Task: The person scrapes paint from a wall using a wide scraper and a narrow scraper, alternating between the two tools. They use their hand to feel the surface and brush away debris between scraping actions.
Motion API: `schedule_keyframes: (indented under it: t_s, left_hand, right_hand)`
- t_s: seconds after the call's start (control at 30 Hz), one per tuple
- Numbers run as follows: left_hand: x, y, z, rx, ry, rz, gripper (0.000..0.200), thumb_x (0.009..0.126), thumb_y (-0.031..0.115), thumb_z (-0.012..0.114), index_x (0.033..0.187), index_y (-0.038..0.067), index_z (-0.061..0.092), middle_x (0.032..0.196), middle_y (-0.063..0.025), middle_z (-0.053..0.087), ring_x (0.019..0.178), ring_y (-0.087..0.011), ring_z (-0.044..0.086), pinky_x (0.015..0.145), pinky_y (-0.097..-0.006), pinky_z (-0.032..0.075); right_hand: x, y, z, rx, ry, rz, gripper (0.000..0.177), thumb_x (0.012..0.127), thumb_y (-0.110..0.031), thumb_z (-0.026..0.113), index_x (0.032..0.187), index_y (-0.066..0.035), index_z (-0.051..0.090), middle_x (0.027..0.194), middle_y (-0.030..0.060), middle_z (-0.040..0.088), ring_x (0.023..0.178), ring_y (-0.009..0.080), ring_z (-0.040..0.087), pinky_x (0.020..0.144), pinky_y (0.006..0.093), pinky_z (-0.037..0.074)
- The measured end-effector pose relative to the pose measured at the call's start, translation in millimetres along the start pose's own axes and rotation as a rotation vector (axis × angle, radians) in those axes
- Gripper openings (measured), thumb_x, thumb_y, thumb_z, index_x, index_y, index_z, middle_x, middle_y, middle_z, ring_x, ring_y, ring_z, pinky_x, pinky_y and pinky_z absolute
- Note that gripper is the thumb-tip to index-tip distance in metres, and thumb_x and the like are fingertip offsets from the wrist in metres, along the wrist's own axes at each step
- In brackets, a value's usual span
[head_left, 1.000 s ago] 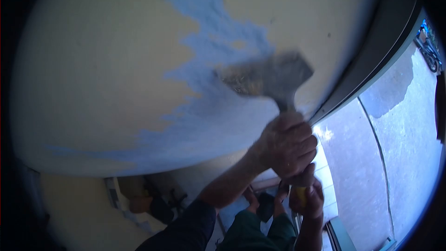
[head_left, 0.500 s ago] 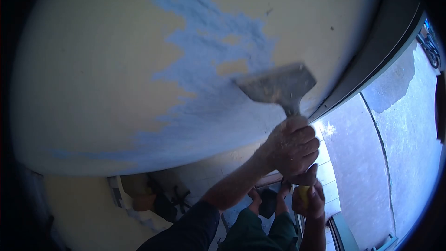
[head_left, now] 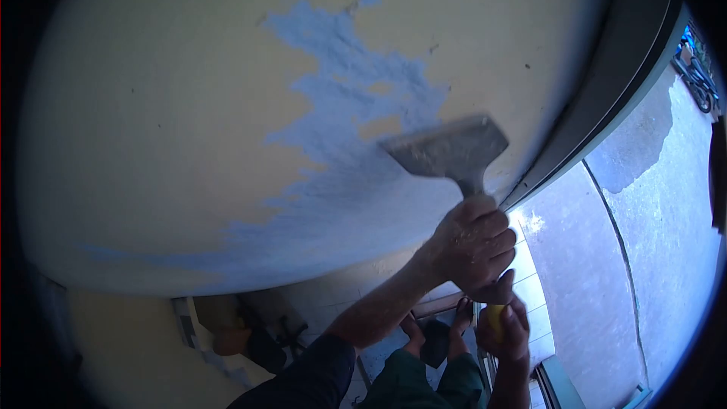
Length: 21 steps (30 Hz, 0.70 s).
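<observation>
One broad cream-painted wall point(head_left: 189, 106) curves across the view, bearing a ragged blue-grey patch point(head_left: 333, 53); the wide-blade scraper point(head_left: 447, 150) lies over the patch's right side, blade slanted and handle downward, edge contact apparent but not certain. Left hand point(head_left: 473, 246) grips high on the handle, just below the blade, probably to steer its angle, fingers closed around it. Right hand point(head_left: 509, 333), smaller in view, sits just beneath with fingers closed on a yellow section point(head_left: 496, 320), apparently the handle's lower end, presumably adding push and steadiness.
</observation>
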<state>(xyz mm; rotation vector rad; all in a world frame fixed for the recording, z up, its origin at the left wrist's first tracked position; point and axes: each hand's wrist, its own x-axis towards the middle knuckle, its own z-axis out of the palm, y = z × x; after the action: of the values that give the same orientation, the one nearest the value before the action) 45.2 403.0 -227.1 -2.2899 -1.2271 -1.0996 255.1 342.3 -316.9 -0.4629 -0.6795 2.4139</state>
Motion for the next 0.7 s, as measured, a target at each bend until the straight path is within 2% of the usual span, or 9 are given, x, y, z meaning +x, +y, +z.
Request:
schedule_keyframes:
  t_s: [0.1, 0.23, 0.33, 0.37, 0.47, 0.5, 0.57, 0.63, 0.7]
  left_hand:
    - [15.0, 2.0, -10.0, 0.025, 0.086, 0.021, 0.025, 0.059, 0.029, 0.054, 0.046, 0.010, 0.045, 0.051, -0.0008, 0.040, 0.055, -0.0182, 0.042, 0.071, -0.0374, 0.037]
    - [7.8, 4.6, 3.4, -0.071, 0.052, -0.027, 0.027, 0.060, 0.030, 0.054, 0.045, 0.009, 0.044, 0.050, -0.0013, 0.040, 0.055, -0.0178, 0.042, 0.071, -0.0366, 0.036]
    - [23.3, -3.3, -2.9, 0.013, 0.067, 0.026, 0.028, 0.065, 0.029, 0.052, 0.046, 0.010, 0.047, 0.049, -0.0015, 0.044, 0.055, -0.0172, 0.043, 0.073, -0.0371, 0.037]
    - [21.8, -3.2, -3.8, 0.013, 0.060, 0.014, 0.028, 0.065, 0.029, 0.052, 0.046, 0.010, 0.047, 0.049, -0.0015, 0.044, 0.055, -0.0172, 0.043, 0.073, -0.0371, 0.037]
    - [16.1, -0.3, -2.9, -0.018, 0.056, 0.022, 0.029, 0.066, 0.031, 0.052, 0.046, 0.010, 0.048, 0.050, -0.0013, 0.043, 0.056, -0.0175, 0.044, 0.073, -0.0375, 0.037]
    - [16.0, -3.3, -1.3, -0.018, 0.063, 0.036, 0.029, 0.066, 0.031, 0.052, 0.046, 0.010, 0.048, 0.050, -0.0013, 0.043, 0.056, -0.0175, 0.044, 0.073, -0.0375, 0.037]
    - [19.2, -4.1, -4.6, -0.007, 0.000, 0.016, 0.029, 0.066, 0.030, 0.052, 0.047, 0.009, 0.049, 0.050, -0.0013, 0.044, 0.056, -0.0177, 0.044, 0.072, -0.0379, 0.038]
    - [28.2, -9.1, -5.0, 0.019, 0.030, 0.029, 0.028, 0.066, 0.030, 0.052, 0.047, 0.010, 0.049, 0.050, -0.0014, 0.045, 0.056, -0.0178, 0.045, 0.071, -0.0376, 0.038]
    - [34.4, -8.4, -10.4, 0.002, 0.081, 0.052, 0.027, 0.065, 0.029, 0.053, 0.046, 0.010, 0.049, 0.049, -0.0013, 0.043, 0.055, -0.0176, 0.044, 0.071, -0.0375, 0.038]
  right_hand:
    - [2.8, -14.7, 12.3, 0.003, -0.072, -0.037, 0.050, 0.097, -0.021, 0.047, 0.145, -0.009, 0.036, 0.074, 0.0147, 0.057, 0.052, 0.0132, 0.048, 0.046, 0.0242, 0.037]
    - [-9.1, -13.1, 15.2, 0.080, 0.068, 0.021, 0.053, 0.097, -0.022, 0.046, 0.146, -0.006, 0.032, 0.072, 0.0146, 0.057, 0.052, 0.0131, 0.049, 0.045, 0.0247, 0.038]
    - [7.9, -24.6, 10.4, 0.121, -0.101, 0.014, 0.053, 0.097, -0.023, 0.046, 0.145, -0.006, 0.033, 0.071, 0.0142, 0.057, 0.050, 0.0129, 0.048, 0.045, 0.0247, 0.039]
    - [5.3, -20.6, 10.1, 0.127, -0.097, 0.025, 0.053, 0.097, -0.023, 0.046, 0.145, -0.006, 0.033, 0.071, 0.0142, 0.057, 0.050, 0.0129, 0.048, 0.045, 0.0247, 0.039]
    - [-5.8, -9.8, 22.1, 0.049, 0.018, -0.040, 0.052, 0.098, -0.022, 0.045, 0.145, -0.006, 0.033, 0.070, 0.0136, 0.055, 0.050, 0.0138, 0.048, 0.045, 0.0250, 0.039]
    - [-7.2, -6.8, 15.0, 0.095, 0.012, 0.001, 0.051, 0.098, -0.021, 0.044, 0.146, -0.007, 0.032, 0.071, 0.0142, 0.056, 0.050, 0.0139, 0.049, 0.046, 0.0253, 0.040]
    - [2.7, -10.2, 12.3, 0.000, 0.068, 0.001, 0.052, 0.098, -0.021, 0.044, 0.146, -0.005, 0.031, 0.069, 0.0138, 0.055, 0.049, 0.0134, 0.048, 0.045, 0.0253, 0.040]
    - [13.0, -24.8, 11.9, 0.111, -0.078, 0.007, 0.053, 0.098, -0.021, 0.045, 0.146, -0.004, 0.031, 0.068, 0.0137, 0.055, 0.050, 0.0131, 0.049, 0.046, 0.0255, 0.040]
    - [7.4, -20.7, 18.2, 0.140, -0.089, 0.004, 0.053, 0.098, -0.022, 0.045, 0.145, -0.003, 0.031, 0.069, 0.0141, 0.056, 0.049, 0.0118, 0.047, 0.043, 0.0239, 0.037]
